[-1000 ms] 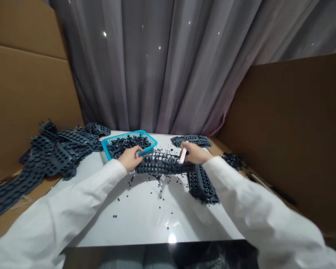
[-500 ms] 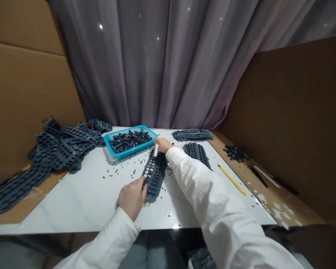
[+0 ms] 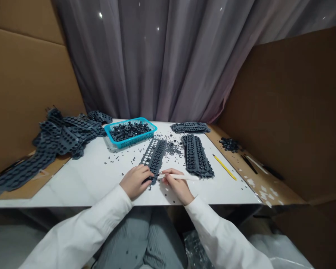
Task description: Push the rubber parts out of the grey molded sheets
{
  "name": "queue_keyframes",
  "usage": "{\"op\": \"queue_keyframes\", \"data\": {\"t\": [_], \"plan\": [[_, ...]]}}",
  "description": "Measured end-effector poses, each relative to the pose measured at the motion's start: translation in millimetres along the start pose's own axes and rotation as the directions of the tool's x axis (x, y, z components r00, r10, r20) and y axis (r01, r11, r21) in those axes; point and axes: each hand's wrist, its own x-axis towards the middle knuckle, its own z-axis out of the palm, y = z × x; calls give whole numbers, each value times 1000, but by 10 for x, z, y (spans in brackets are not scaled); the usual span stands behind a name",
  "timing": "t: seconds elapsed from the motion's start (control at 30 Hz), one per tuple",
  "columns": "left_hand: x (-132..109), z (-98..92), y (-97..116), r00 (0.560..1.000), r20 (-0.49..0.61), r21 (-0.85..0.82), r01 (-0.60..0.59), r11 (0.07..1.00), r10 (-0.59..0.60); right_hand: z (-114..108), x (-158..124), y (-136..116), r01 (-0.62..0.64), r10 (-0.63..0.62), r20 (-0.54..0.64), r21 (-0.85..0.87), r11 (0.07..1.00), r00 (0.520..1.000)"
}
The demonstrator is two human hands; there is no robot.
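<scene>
Dark grey rubbery strip with rows of round bumps and holes point(image 3: 157, 153) lies flat on the shiny white table point(image 3: 95, 183) in front of me, with its near end between my two hands. My left hand point(image 3: 136, 181) rests on that near end, fingers bent and close together, and I cannot tell if my thumb is pinching the edge or just lying on it. My right hand point(image 3: 178, 184) pinches a thin white stick like a pen point(image 3: 184, 177) between thumb and fingers. Its tip points left at the strip's near end, but I cannot tell if it touches. White showing through the holes makes bright dots along the strip's left side. Just past the strip, tiny dark round bits point(image 3: 173, 148) are spread on the table. To the right sits a stack of bumpy dark grey strips point(image 3: 196, 155), and a yellow pencil point(image 3: 224, 167) lies beyond it on the right. Farther back on the left is a bright blue plastic basket with little holes point(image 3: 120, 143), full of small black pieces. Another bumpy dark grey bundle point(image 3: 190, 127) lies at the back, near the grey curtain point(image 3: 156, 56). On my far left is a big messy heap of dark grey strips point(image 3: 70, 130), and on my far right a little pile of black pieces point(image 3: 230, 144) sits on brown cardboard.
</scene>
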Motion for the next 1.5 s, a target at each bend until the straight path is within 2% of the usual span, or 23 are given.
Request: {"op": "queue_keyframes", "data": {"t": [0.1,0.27,0.57,0.77,0.97,1.23,1.5], "plan": [[145,4,-32,995,93,22,-26,999,24,122,-20,57,4,-2,-95,14,1000,996],[244,-17,-114,976,179,47,-131,990,120,141,-20,91,27,-26,-155,0,1000,988],[358,-63,-37,935,290,159,-256,954,203,169,-10,116,43,-46,-117,-21,999,992],[490,26,-10,903,354,191,-326,926,244,164,-8,137,44,-53,-126,-79,996,991],[517,107,-96,902,315,134,-349,927,294,157,-4,148,46,-65,-131,-137,989,989],[355,88,-314,936,174,28,-314,949,305,160,9,126,85,-112,-140,-186,979,984],[370,96,-401,931,159,-59,-324,944,329,169,-11,133,68,-90,-146,-150,986,985]]}}
